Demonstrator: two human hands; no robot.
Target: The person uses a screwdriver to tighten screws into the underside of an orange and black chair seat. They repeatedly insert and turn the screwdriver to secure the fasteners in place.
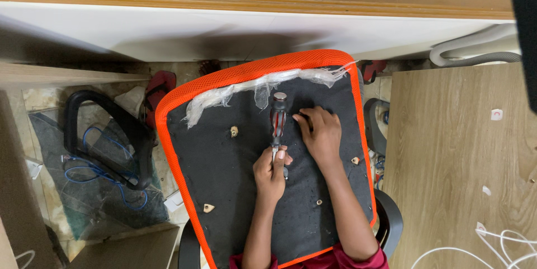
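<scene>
The left hand (271,171) gripped a screwdriver (277,122) by its shaft against the chair seat (224,162), while the right hand (320,133) lay open, fingers pressing the black underside.

Open black underside of the seat base (224,179) lies at seven o'clock of the left hand (270,171); the screwdriver (277,122) at twelve and right hand (320,134) at one o'clock block.

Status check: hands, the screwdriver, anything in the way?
Left hand gripping red-and-black screwdriver, tip end down. Right hand flat on black underside of orange mesh seat. Torn clear plastic wrap just above the tool.
</scene>
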